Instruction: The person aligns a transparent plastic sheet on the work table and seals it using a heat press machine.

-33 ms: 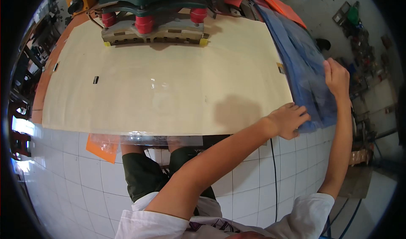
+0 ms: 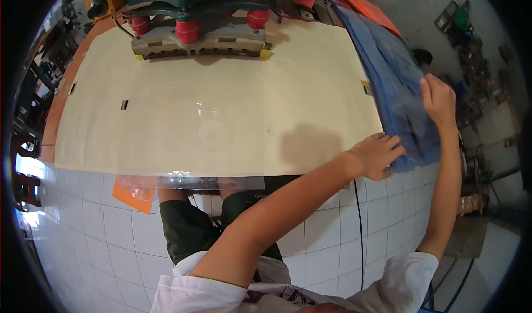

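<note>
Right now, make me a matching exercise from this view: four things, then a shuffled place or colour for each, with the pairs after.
Things:
1. Left hand
2. Plastic sheets
3. Right hand
4. Machine's cylinders

Places and colours:
A. Red
B. By the near right corner of the cream sheet
C. Translucent blue
D. At the plastic's outer right edge

Pairs: 1-B, 2-C, 3-D, 4-A

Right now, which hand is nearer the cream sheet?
Left. Left hand at near right corner of the cream sheet; right hand farther right, at outer edge of the blue plastic.
</note>
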Action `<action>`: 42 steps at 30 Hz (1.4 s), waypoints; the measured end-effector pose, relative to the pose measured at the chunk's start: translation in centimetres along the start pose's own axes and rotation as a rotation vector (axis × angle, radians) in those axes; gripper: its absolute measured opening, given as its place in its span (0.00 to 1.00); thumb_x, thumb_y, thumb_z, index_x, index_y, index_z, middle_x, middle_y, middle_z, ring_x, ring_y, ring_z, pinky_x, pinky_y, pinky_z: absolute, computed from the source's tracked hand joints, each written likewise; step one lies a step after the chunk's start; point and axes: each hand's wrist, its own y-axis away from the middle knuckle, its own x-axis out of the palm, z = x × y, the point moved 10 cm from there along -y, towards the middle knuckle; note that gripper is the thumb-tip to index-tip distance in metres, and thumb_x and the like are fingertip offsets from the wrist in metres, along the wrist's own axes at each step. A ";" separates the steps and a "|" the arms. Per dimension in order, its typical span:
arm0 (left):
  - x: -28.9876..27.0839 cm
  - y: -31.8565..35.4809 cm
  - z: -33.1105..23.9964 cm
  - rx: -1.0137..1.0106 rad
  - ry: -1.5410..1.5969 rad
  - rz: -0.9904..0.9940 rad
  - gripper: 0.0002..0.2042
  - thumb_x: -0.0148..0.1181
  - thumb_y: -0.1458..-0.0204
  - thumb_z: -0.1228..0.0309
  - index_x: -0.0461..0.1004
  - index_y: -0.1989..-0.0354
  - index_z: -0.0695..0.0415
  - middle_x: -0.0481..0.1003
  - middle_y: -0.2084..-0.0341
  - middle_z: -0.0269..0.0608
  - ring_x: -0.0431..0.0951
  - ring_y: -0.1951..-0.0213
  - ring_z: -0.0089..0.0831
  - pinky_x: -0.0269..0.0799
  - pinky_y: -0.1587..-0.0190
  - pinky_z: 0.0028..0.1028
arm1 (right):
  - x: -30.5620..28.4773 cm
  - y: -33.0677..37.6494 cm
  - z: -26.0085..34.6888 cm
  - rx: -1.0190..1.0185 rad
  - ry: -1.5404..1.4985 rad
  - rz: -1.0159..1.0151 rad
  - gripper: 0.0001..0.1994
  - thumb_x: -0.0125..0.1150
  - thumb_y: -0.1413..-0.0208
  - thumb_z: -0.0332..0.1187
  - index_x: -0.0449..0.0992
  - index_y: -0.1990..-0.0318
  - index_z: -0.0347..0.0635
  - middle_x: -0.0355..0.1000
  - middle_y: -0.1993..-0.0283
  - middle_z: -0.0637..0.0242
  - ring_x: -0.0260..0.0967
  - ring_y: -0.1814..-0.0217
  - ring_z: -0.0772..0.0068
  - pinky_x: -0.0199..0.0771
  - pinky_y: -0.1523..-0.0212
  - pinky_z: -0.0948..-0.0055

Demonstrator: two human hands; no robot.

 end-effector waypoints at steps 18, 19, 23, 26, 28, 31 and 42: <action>-0.9 -3.5 -1.1 0.070 -0.425 -0.249 0.36 0.67 0.56 0.68 0.70 0.33 0.58 0.62 0.28 0.55 0.59 0.26 0.47 0.47 0.22 0.51 | 0.1 1.4 0.3 0.002 -0.274 0.115 0.03 0.55 0.54 0.26 0.71 0.72 0.36 0.67 0.75 0.55 0.68 0.74 0.55 0.67 0.71 0.61; -0.7 -3.6 -0.8 0.067 -0.422 -0.250 0.36 0.67 0.56 0.68 0.70 0.33 0.58 0.62 0.28 0.55 0.59 0.26 0.47 0.47 0.22 0.51 | 1.0 1.6 0.1 0.043 -0.285 0.181 0.03 0.57 0.53 0.25 0.73 0.71 0.36 0.69 0.75 0.56 0.69 0.74 0.59 0.67 0.70 0.63; 0.5 -3.7 1.1 -0.038 -0.301 -0.150 0.37 0.66 0.56 0.65 0.70 0.31 0.57 0.61 0.27 0.55 0.60 0.27 0.45 0.46 0.22 0.50 | 4.7 3.0 -1.7 0.238 -0.267 0.473 0.03 0.59 0.49 0.25 0.76 0.68 0.37 0.73 0.75 0.59 0.70 0.75 0.64 0.69 0.69 0.66; 1.1 -3.7 1.7 -0.097 -0.290 -0.066 0.37 0.65 0.56 0.63 0.71 0.31 0.56 0.64 0.28 0.53 0.61 0.27 0.43 0.47 0.22 0.49 | 7.6 3.7 -3.3 0.268 -0.449 0.587 0.04 0.58 0.46 0.24 0.78 0.64 0.39 0.75 0.74 0.62 0.71 0.74 0.67 0.71 0.67 0.67; 1.7 -3.6 2.0 -0.125 -0.308 0.004 0.37 0.64 0.56 0.62 0.71 0.32 0.55 0.66 0.29 0.52 0.62 0.27 0.42 0.47 0.22 0.48 | 10.1 3.6 -4.4 0.297 -0.531 0.728 0.05 0.58 0.43 0.23 0.78 0.61 0.40 0.78 0.72 0.61 0.75 0.70 0.65 0.74 0.63 0.65; 1.6 -3.9 1.8 -0.123 -0.303 0.006 0.36 0.62 0.55 0.62 0.73 0.32 0.54 0.68 0.30 0.49 0.62 0.28 0.39 0.48 0.22 0.46 | 9.4 -0.3 -7.7 0.229 -0.252 0.553 0.05 0.59 0.41 0.24 0.79 0.59 0.41 0.81 0.67 0.61 0.78 0.64 0.61 0.75 0.58 0.62; 1.5 -3.7 2.0 -0.124 -0.272 -0.012 0.34 0.61 0.56 0.63 0.75 0.34 0.54 0.68 0.30 0.48 0.63 0.29 0.38 0.46 0.23 0.46 | -12.1 -11.1 -11.6 0.377 0.634 -0.735 0.17 0.61 0.37 0.55 0.84 0.44 0.72 0.84 0.52 0.63 0.81 0.49 0.53 0.78 0.48 0.53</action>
